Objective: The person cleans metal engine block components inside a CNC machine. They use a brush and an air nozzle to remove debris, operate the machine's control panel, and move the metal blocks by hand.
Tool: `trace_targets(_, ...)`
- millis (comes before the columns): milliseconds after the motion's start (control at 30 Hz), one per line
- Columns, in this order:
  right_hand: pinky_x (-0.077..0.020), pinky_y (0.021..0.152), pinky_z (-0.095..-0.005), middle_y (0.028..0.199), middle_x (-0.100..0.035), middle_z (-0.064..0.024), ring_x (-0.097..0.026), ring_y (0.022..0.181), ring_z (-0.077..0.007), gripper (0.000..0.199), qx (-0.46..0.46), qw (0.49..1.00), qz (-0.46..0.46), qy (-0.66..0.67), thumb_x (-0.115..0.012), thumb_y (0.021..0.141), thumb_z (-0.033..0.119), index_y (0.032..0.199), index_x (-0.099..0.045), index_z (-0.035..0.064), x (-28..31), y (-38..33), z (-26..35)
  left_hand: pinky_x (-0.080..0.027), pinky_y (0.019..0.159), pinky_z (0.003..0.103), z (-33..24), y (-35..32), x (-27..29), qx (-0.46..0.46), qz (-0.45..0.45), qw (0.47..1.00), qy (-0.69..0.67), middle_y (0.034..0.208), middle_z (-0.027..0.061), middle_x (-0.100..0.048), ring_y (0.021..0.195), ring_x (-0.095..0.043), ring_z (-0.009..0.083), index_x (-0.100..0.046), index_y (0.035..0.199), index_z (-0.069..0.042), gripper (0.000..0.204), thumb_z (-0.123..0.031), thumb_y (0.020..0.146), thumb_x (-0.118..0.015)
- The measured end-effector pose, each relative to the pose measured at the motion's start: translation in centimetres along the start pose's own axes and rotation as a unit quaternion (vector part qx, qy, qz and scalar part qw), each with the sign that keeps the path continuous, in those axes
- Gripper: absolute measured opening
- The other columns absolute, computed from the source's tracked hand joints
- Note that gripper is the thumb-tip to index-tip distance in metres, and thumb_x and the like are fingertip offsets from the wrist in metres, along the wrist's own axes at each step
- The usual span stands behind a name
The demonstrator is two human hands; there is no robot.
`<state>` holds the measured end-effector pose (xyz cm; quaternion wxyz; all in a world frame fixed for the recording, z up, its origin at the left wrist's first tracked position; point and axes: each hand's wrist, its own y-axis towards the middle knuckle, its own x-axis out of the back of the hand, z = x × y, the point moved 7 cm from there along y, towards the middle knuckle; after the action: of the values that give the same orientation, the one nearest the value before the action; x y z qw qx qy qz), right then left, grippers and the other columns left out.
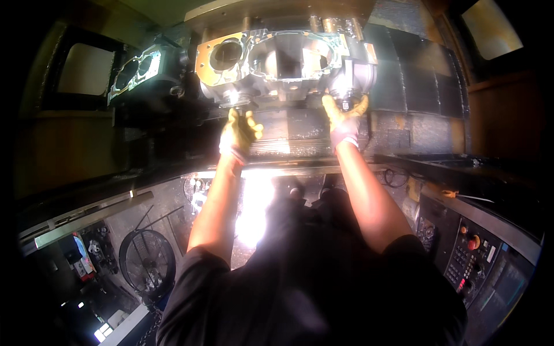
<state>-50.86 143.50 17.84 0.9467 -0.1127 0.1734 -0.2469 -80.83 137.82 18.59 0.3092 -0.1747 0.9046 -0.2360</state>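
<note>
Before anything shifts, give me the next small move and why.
I'd probably feel for a firm grip on the casting: the left hand and right hand are at its near edge, toward opposite ends, but glare obscures whether either truly holds it.

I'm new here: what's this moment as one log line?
left hand: gloved, at near left of metal casting | right hand: gloved, at its near right | contact: unclear | second casting: farther left

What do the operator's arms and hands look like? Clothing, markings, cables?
Left hand and right hand: yellow work gloves, paler toward the wrists. Forearms bare; short black sleeves. No cables or clear markings visible on either arm.
</note>
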Motion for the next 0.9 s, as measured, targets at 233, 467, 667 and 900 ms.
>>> trace_targets(233,-0.0574,0.089,-0.0288,0.121,-0.043,-0.0107,-0.056,0.106,-0.0216,0.072,0.014,0.992,-0.034,0.121,-0.082,0.070,-0.009,0.127,-0.043,0.0115,0.3,1.4,-0.4,-0.047,0.071,0.035,3.0,1.5,0.1,0.109,0.042,0.964,-0.239,0.081,0.0048,-0.058,0.082,-0.058,0.0245,-0.057,0.090,-0.012,0.042,-0.046,0.103,-0.036)
trace_targets(467,-0.0558,0.085,-0.0292,0.112,-0.054,-0.0095,-0.059,0.098,-0.0190,0.070,0.052,0.993,-0.052,0.096,-0.083,0.071,-0.006,0.127,-0.044,0.0074,0.5,1.2,0.7,-0.041,0.108,0.043,-4.5,-3.1,1.8,-0.327,-0.232,0.844,0.356,0.143,0.0238,-0.045,0.130,-0.048,0.0350,-0.035,0.147,0.002,0.079,-0.034,0.087,-0.072)
trace_targets(667,-0.0567,0.084,-0.0263,0.114,-0.051,-0.0088,-0.058,0.098,-0.0185,0.068,0.012,0.994,-0.040,0.103,-0.082,0.069,-0.009,0.123,-0.046,0.0086,-0.1,1.0,0.5,-0.045,0.101,0.039,-5.4,-3.4,-4.7,-0.346,-0.370,0.738,0.446,0.135,0.0218,-0.046,0.122,-0.052,0.0310,-0.036,0.141,0.001,0.100,-0.039,0.065,-0.087)
trace_targets(900,-0.0407,0.091,-0.0310,0.116,-0.043,-0.0052,-0.046,0.099,-0.0166,0.069,0.195,0.975,-0.032,-0.102,-0.090,0.064,0.009,0.121,-0.053,0.0098,0.8,1.6,2.9,-0.051,0.087,0.039,-5.5,-1.8,-3.9,-0.390,-0.364,0.785,0.316,0.118,0.0194,-0.052,0.099,-0.060,0.0280,-0.044,0.126,0.002,0.085,-0.034,0.064,-0.089)
